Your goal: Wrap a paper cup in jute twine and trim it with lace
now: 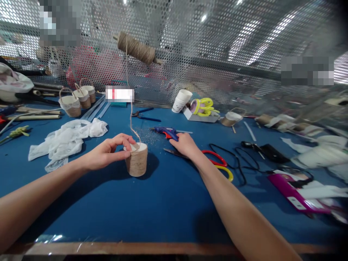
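- In the head view, a twine-wrapped cup (pixel 137 165) is stood upright on the blue desk (pixel 168 206), in front of the person and between the two hands.
- The cup's rim is pinched between the thumb and fingers of the left hand (pixel 108 152).
- The handle of a blue and red glue gun (pixel 166 131) is gripped by the right hand (pixel 186 144), its nozzle pointed left, beyond the cup; some fingers are hidden.
- A string (pixel 135 131) is run from the spool (pixel 136 48), mounted on a stick at the mesh wall (pixel 212 47), down to the cup's rim.
- Scissors (pixel 176 153) are partly covered by the right forearm.
- White lace (pixel 65 139) is bunched to the left, with three small handled baskets (pixel 71 107) placed behind it.
- Blue-handled pliers (pixel 148 117) are laid beyond the cup, and stacked paper cups (pixel 182 100) are propped farther back.
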Available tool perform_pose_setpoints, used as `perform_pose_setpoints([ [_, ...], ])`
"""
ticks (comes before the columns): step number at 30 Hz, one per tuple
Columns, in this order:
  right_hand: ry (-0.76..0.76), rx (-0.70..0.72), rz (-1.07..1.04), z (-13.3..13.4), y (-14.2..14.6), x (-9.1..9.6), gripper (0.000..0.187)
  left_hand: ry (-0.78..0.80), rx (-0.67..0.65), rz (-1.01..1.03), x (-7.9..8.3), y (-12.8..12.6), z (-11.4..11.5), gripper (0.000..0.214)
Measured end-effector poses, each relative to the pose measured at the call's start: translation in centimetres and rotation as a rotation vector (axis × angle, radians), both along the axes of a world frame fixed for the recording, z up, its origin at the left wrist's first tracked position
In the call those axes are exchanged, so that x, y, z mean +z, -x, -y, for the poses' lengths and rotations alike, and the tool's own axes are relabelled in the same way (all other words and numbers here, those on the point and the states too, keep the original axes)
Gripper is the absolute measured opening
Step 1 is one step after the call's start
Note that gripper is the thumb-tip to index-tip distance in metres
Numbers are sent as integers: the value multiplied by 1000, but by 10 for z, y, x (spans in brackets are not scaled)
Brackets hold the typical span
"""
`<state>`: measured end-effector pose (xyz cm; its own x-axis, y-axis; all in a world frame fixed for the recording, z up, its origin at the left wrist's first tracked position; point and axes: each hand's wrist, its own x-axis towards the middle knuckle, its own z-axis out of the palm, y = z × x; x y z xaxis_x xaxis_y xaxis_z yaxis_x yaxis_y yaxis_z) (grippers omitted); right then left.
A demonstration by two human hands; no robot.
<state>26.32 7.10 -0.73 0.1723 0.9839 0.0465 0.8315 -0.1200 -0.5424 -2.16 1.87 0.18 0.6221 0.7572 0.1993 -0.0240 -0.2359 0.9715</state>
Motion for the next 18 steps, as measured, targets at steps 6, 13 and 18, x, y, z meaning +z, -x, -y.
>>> perform_pose_setpoints([
  [6,-109,-25,-224,13,7,12,28,-4,3,3,-1,0,-1,11],
  [13,170,257,-664,74,23,58,21,90,25,65,-6,1,-5,12],
  [18,-26,343,-542,110,37,47,20,87,61,66,-8,0,-5,11],
])
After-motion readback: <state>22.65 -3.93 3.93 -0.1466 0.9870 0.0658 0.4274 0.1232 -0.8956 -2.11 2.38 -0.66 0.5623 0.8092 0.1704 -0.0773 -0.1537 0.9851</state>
